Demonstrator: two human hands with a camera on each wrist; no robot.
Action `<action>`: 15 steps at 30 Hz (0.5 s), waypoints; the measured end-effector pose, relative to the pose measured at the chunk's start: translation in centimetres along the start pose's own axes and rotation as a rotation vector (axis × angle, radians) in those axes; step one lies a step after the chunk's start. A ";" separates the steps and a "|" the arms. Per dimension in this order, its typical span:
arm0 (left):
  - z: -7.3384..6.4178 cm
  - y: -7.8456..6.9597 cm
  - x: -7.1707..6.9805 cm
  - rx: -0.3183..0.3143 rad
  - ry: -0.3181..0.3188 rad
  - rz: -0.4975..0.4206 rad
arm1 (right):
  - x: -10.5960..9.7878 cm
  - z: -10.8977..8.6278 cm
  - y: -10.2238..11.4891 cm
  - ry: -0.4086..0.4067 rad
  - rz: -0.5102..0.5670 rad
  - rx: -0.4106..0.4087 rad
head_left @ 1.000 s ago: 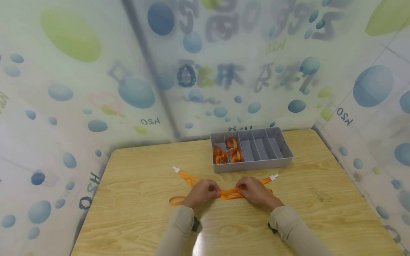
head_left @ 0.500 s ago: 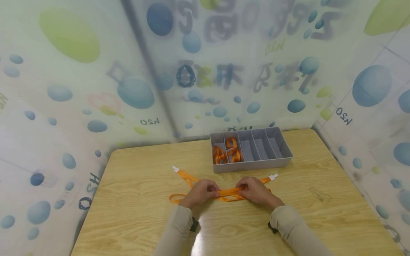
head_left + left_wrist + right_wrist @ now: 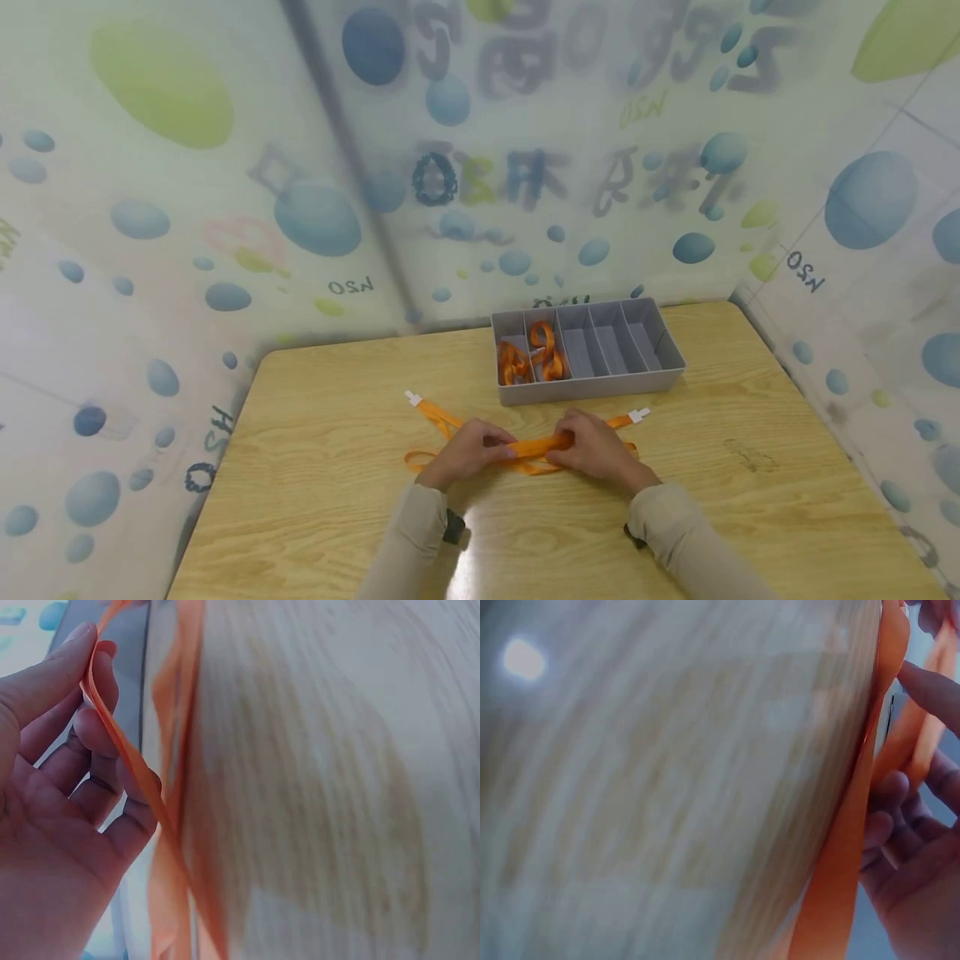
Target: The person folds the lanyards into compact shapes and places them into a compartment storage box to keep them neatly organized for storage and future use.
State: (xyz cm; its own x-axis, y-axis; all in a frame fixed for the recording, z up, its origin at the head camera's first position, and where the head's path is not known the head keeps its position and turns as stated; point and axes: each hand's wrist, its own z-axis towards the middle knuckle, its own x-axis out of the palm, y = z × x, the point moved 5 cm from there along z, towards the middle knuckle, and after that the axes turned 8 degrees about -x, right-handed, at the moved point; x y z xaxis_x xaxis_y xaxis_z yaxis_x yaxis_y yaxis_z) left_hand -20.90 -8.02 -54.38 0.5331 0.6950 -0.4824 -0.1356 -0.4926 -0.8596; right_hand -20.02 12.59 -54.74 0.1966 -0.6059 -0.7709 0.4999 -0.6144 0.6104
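Note:
Orange lanyard straps stretch between the two hands over the table. My left hand pinches one strap between thumb and forefinger; in the left wrist view that strap runs down across the other, curled fingers. My right hand grips the other end of the stretch, with a fold of strap between thumb and fingers in the right wrist view. One white clip lies beyond the left hand, and a second white clip beyond the right. A strap loop shows left of the left wrist.
Behind the hands stands a grey divided tray. Its two leftmost compartments hold coiled orange lanyards. The wooden table meets patterned walls at the back and right.
My right hand has shifted slightly, its thumb moving left along the strap. The stretch between the hands looks wider, and the loop at the left has drawn in a little.

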 end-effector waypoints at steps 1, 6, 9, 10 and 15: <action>0.0 -0.2 0.0 0.001 0.000 -0.015 | 0.0 0.0 0.1 -0.012 -0.015 0.006; -0.2 -1.2 -0.3 0.006 -0.017 -0.052 | -0.2 0.2 0.4 -0.067 -0.078 0.041; -0.6 -2.6 -0.6 0.022 -0.035 -0.049 | -0.5 0.3 0.8 -0.105 -0.095 0.054; -0.9 -3.2 -0.8 0.026 -0.036 -0.050 | -0.6 0.3 0.9 -0.114 -0.095 0.056; -1.5 -5.3 -1.4 0.030 -0.027 -0.069 | -0.9 0.5 1.4 -0.136 -0.067 0.052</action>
State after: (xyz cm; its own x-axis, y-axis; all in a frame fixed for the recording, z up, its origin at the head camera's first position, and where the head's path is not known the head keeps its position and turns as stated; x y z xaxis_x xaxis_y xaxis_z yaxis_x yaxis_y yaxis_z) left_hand -19.63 -7.18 -48.91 0.5196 0.7406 -0.4260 -0.1249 -0.4274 -0.8954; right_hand -19.90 12.06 -53.12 0.0461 -0.6232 -0.7807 0.4627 -0.6794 0.5696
